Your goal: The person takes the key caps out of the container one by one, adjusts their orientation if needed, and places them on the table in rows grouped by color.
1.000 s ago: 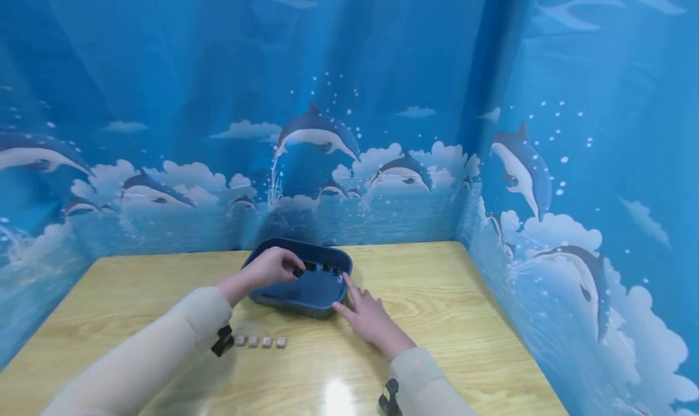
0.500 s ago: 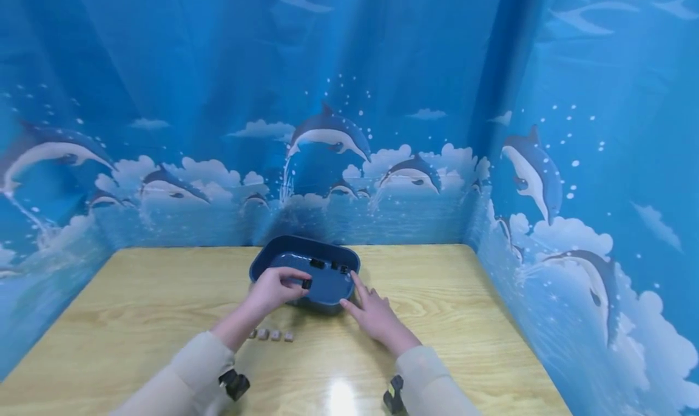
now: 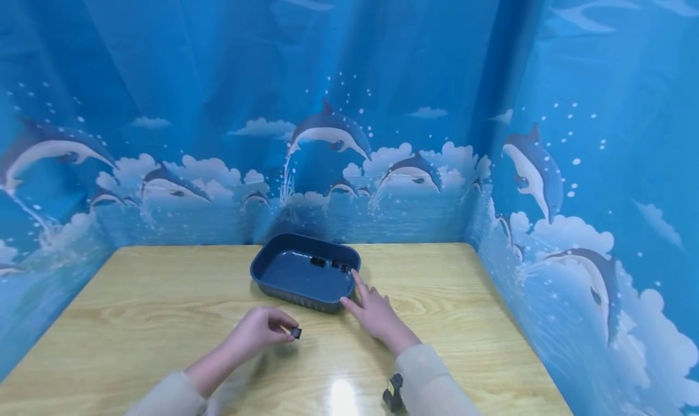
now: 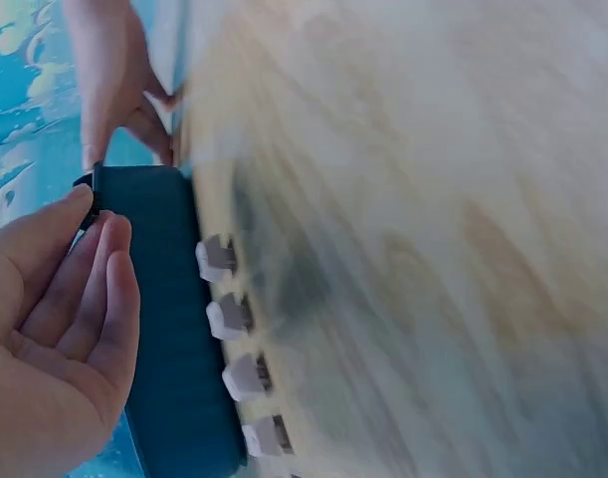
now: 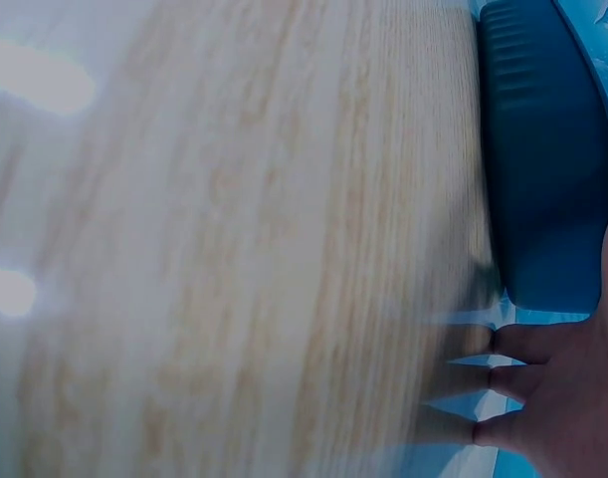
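The left hand (image 3: 261, 331) pinches a dark block (image 3: 296, 333) over the tabletop (image 3: 437, 319) before the bin (image 3: 295, 295), whose contents (image 3: 318, 261) are too small to identify, while the right hand (image 3: 377, 319), fingers spread, touches the bin, and the left wrist view cuts short a row of pale blocks (image 4: 246, 377).

pinched left grip (image 3: 264, 330), splayed right grip (image 3: 377, 315)

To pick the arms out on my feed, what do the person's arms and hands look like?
The left hand and right hand are bare, with no gloves visible. The left sleeve and right sleeve are pale cream and look plain, ending short of the hands. A small black device with a yellow-green spot sits beside the right one; I see no cable.
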A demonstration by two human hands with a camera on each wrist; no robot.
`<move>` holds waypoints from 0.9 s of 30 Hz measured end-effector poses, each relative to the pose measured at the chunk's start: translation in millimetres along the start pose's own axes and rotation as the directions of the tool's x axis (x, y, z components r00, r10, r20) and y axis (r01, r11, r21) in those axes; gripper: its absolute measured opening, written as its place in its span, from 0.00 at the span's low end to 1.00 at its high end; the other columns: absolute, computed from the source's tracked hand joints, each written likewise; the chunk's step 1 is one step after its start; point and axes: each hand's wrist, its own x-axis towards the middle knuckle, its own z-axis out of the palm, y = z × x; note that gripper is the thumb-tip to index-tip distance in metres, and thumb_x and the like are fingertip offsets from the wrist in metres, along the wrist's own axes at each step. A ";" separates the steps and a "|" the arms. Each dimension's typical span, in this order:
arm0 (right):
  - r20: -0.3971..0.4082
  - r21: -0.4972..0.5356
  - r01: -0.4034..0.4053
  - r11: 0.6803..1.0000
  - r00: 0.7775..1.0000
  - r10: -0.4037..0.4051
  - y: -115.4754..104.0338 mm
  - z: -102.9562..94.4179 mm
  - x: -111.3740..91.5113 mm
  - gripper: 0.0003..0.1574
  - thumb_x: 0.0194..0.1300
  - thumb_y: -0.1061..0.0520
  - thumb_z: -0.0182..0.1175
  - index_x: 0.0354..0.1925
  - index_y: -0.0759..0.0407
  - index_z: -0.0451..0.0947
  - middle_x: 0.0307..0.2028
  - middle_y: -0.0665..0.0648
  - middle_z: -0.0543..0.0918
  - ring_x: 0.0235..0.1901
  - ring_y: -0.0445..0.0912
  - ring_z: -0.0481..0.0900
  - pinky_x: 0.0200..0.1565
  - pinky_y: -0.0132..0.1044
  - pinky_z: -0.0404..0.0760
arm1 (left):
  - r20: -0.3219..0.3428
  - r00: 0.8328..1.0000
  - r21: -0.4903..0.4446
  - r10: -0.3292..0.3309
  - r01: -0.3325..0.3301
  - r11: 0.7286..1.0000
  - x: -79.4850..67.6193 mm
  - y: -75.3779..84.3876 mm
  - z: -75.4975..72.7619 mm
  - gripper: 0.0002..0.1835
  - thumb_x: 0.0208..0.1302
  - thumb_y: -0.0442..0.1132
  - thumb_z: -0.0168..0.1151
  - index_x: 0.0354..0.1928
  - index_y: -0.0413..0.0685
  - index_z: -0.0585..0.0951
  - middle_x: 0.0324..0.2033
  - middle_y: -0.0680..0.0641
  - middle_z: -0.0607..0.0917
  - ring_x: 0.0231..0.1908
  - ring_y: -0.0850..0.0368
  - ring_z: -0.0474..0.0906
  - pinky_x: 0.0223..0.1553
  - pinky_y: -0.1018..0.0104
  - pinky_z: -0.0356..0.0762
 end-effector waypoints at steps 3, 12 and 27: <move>-0.002 0.002 -0.001 1.000 1.000 0.001 1.4 -0.5 -0.3 0.47 0.72 0.31 0.44 0.78 0.40 0.36 0.70 0.63 0.61 0.69 0.70 0.52 0.66 0.68 0.40 | 0.003 1.000 0.039 0.007 -0.008 0.999 -5.2 -3.4 0.7 0.10 0.48 0.25 0.72 0.35 0.38 0.86 0.30 0.47 0.87 0.30 0.57 0.83 0.32 0.71 0.81; 0.003 0.001 -0.014 1.000 1.000 0.014 4.8 1.7 0.3 0.47 0.71 0.30 0.43 0.78 0.37 0.35 0.70 0.65 0.61 0.69 0.69 0.52 0.67 0.67 0.40 | -0.053 0.995 0.173 -0.084 0.092 0.981 -14.2 -12.5 7.5 0.12 0.42 0.27 0.75 0.31 0.48 0.86 0.29 0.53 0.86 0.29 0.60 0.81 0.33 0.65 0.81; 0.006 -0.003 -0.008 1.000 1.000 0.008 1.9 2.3 1.1 0.47 0.72 0.30 0.43 0.78 0.38 0.34 0.71 0.61 0.60 0.70 0.68 0.51 0.66 0.68 0.40 | -0.053 0.995 0.244 -0.083 0.094 0.965 -13.4 -27.7 13.4 0.12 0.42 0.33 0.78 0.30 0.51 0.85 0.23 0.59 0.81 0.24 0.65 0.74 0.27 0.70 0.75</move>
